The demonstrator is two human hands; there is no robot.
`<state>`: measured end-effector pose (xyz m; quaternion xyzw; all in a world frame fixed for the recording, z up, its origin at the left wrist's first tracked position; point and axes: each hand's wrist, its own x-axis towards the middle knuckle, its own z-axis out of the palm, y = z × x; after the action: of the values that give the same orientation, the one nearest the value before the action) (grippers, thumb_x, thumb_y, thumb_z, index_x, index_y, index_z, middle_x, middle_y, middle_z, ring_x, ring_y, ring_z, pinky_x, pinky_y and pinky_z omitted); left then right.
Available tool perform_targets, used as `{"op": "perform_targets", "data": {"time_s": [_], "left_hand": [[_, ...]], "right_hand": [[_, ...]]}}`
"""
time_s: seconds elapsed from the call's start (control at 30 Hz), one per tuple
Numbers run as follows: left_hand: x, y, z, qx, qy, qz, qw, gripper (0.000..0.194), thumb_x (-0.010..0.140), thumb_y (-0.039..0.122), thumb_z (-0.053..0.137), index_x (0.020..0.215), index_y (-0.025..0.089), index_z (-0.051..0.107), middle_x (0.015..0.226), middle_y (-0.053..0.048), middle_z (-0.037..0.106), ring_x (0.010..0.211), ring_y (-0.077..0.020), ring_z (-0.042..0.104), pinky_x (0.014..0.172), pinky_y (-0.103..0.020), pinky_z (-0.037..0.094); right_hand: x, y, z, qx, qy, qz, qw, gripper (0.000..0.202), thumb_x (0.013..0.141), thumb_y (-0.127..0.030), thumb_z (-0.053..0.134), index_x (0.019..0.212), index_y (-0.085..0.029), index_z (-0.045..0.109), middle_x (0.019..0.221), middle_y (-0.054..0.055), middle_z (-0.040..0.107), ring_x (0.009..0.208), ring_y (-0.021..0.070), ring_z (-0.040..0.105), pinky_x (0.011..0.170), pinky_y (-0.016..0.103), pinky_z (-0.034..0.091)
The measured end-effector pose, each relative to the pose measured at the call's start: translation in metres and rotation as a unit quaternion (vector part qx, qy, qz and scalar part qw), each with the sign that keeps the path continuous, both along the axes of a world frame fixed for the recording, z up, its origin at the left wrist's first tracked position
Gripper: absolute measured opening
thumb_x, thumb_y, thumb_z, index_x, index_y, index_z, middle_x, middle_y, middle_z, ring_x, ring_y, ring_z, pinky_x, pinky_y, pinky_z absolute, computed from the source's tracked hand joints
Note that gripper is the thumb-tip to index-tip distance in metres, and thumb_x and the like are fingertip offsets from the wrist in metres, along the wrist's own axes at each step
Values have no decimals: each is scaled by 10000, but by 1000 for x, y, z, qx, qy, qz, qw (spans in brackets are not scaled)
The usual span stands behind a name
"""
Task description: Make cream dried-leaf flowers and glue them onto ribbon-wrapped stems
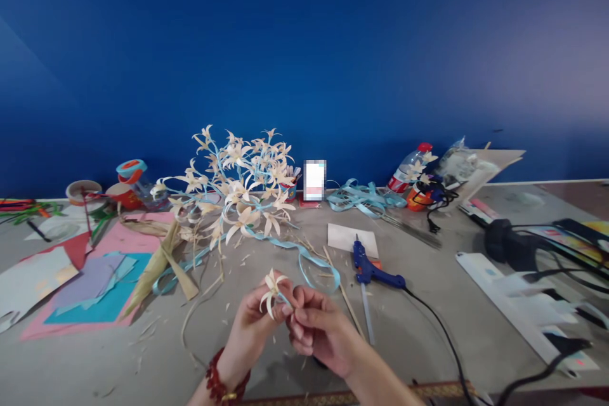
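Observation:
A small cream flower (272, 294) with thin curled petals and a pale blue stem is held low in the middle of the view. My left hand (257, 312), with a red beaded bracelet at the wrist, is closed on the flower just below its petals. Pinched around the stem beside it is my right hand (316, 323); the two hands' fingertips meet. Beyond them stands a bunch of similar cream flowers (238, 187) on light blue stems. A light blue ribbon (304, 254) curls on the table between the bunch and my hands.
Right of my hands lies a blue glue gun (371, 269) by a white card (340, 238), its cord running to the front edge. A power strip (514, 311) is at the right. Coloured paper (124, 292) and dried husks (157, 260) cover the left. A bottle (404, 171) stands behind.

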<state>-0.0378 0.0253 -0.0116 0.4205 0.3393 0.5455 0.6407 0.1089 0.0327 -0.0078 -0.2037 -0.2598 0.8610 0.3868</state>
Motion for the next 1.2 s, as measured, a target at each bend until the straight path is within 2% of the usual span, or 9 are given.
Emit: {"op": "perform_targets", "data": {"time_s": [0.07, 0.27, 0.5, 0.6, 0.7, 0.83, 0.93, 1.03, 1.2], "left_hand": [[2, 0, -1, 0, -5, 5, 1000, 81, 778, 242, 725, 760, 167, 749, 724, -45, 653, 592, -148, 575, 600, -279, 506], [7, -1, -7, -8, -23, 71, 997, 134, 736, 226, 764, 864, 187, 747, 867, -54, 671, 781, -180, 602, 724, -285, 509], [8, -3, -12, 21, 24, 69, 997, 157, 729, 324, 764, 767, 174, 736, 901, -85, 668, 859, -232, 608, 755, -314, 504], [6, -1, -6, 68, 59, 71, 993, 113, 773, 279, 724, 735, 173, 738, 850, -78, 632, 903, -240, 587, 806, -326, 481], [4, 2, -1, 106, 86, 66, 988, 71, 801, 212, 693, 765, 190, 750, 871, -75, 614, 951, -245, 573, 839, -336, 462], [0, 4, 0, 135, 120, 88, 980, 97, 819, 198, 670, 808, 199, 767, 922, -87, 621, 965, -252, 562, 835, -345, 461], [-2, 4, 1, 161, 126, 91, 975, 114, 822, 186, 663, 799, 211, 772, 850, -71, 632, 918, -239, 567, 888, -379, 445], [1, 2, 0, 148, 115, 93, 978, 107, 813, 195, 677, 826, 218, 781, 849, -69, 647, 904, -234, 581, 911, -390, 442], [11, -1, -7, 64, 60, 113, 990, 103, 765, 236, 733, 855, 193, 760, 938, -76, 638, 895, -229, 596, 737, -295, 501]], "right_hand": [[1, 0, 0, 6, -29, -11, 1000, 377, 675, -337, 845, 689, -173, 505, 523, -48, 563, 376, 26, 365, 389, 152, 305], [4, 0, 4, 114, -177, -161, 964, 400, 659, -400, 841, 653, -171, 513, 524, -69, 508, 416, 45, 430, 406, 156, 354], [3, -1, 9, 129, -207, -150, 958, 426, 633, -380, 848, 603, -177, 474, 535, -74, 466, 442, 46, 392, 423, 165, 329], [5, 1, 6, 154, -202, -148, 956, 395, 652, -358, 838, 603, -168, 495, 552, -67, 470, 469, 44, 378, 451, 165, 309], [10, 3, 2, 184, -202, -129, 953, 324, 645, -319, 849, 665, -157, 570, 612, -43, 535, 545, 61, 443, 518, 169, 351], [15, 5, 0, 154, -164, -81, 971, 374, 604, -312, 881, 817, -171, 608, 718, -21, 618, 585, 71, 510, 542, 169, 403], [14, 4, 1, 127, -181, -91, 971, 338, 704, -411, 813, 770, -159, 597, 630, -12, 623, 487, 57, 489, 473, 162, 394], [11, 3, 1, 127, -191, -118, 966, 366, 727, -451, 788, 697, -151, 580, 566, -8, 612, 445, 53, 485, 445, 157, 389], [8, 0, 1, 127, -189, -171, 959, 366, 692, -432, 819, 700, -162, 572, 575, -35, 582, 449, 48, 490, 438, 150, 406]]}}
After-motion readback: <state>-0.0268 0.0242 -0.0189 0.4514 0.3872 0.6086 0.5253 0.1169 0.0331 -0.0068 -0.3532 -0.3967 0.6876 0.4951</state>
